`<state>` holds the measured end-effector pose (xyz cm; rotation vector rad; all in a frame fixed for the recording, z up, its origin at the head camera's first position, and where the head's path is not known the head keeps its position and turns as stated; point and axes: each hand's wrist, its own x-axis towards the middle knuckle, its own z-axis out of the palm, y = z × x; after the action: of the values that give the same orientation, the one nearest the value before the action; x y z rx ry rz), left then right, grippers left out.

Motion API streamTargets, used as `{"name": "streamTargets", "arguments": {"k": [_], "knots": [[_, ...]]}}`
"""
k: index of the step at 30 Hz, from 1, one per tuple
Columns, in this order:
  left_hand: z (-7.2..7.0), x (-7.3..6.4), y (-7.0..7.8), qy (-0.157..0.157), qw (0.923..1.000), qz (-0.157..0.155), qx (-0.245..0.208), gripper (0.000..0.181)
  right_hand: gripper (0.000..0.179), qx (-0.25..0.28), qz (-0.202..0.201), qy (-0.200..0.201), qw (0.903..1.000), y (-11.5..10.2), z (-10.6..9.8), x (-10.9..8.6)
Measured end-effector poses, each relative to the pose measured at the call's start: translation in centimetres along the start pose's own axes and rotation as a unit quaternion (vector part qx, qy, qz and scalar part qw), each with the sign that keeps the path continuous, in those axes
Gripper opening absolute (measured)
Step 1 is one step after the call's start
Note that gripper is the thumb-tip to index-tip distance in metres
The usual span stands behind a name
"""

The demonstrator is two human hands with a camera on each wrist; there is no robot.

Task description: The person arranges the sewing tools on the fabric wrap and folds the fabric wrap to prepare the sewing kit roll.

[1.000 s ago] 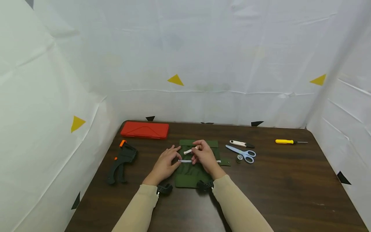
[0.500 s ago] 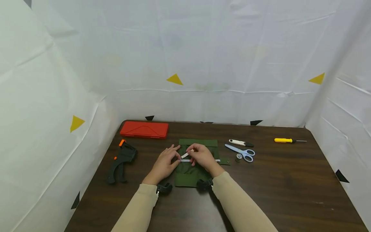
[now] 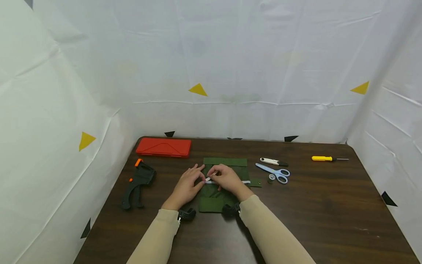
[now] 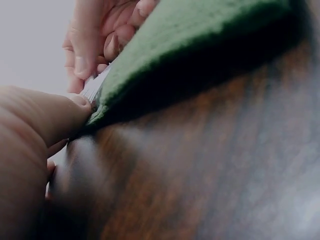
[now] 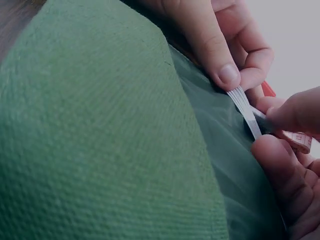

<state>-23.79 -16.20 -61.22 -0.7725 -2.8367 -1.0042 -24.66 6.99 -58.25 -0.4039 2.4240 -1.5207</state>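
Observation:
A green fabric sewing pouch (image 3: 215, 204) lies unfolded on the table, with a white elastic band (image 5: 245, 107) running across its middle. At the pouch's left edge, my left hand (image 3: 187, 186) pinches the band between thumb and forefinger. My right hand (image 3: 229, 180) pinches a small folded white measuring tape (image 5: 300, 142), whose red markings show in the right wrist view. The tape's front end is right at the band, beside the left fingertips, and the right hand's fingers partly hide it. In the left wrist view the left thumb (image 4: 65, 112) presses at the pouch's edge.
A red case (image 3: 163, 147) and a black clamp (image 3: 140, 183) with orange tips lie to the left. Right of the pouch are blue-handled scissors (image 3: 273, 172), a white-and-black cutter-like tool (image 3: 273, 161) and a small round spool (image 3: 271, 178). Farther right lies a yellow screwdriver (image 3: 323, 158).
My right hand has moved left and down with the measuring tape, bringing its end to the elastic band near my left fingertips. The left hand has stayed in place.

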Motion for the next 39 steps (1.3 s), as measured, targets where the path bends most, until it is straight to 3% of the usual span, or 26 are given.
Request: {"name": "streamTargets", "arguments": {"k": [13,26,29,34,39], "knots": [[-0.20,0.07,0.37,-0.007,1.0000,-0.003,-0.001,0.005,0.015,-0.032,0.003,-0.019,0.9993,-0.21,-0.02,0.29],[-0.26,0.00,0.55,0.010,0.9999,0.010,-0.009,0.006,0.017,-0.050,-0.012,-0.033,0.9981,-0.35,0.37,0.66],[-0.26,-0.02,0.52,0.004,0.9999,0.006,-0.009,0.006,0.015,-0.034,-0.006,-0.032,0.9989,-0.32,0.39,0.65],[-0.26,-0.07,0.48,0.000,0.9999,-0.002,-0.010,0.006,0.031,0.004,0.018,-0.015,0.9997,-0.18,0.52,0.60],[-0.17,0.02,0.34,0.003,0.9999,-0.002,-0.012,0.006,0.024,0.013,0.018,0.000,0.9998,0.01,0.54,0.70]]}}
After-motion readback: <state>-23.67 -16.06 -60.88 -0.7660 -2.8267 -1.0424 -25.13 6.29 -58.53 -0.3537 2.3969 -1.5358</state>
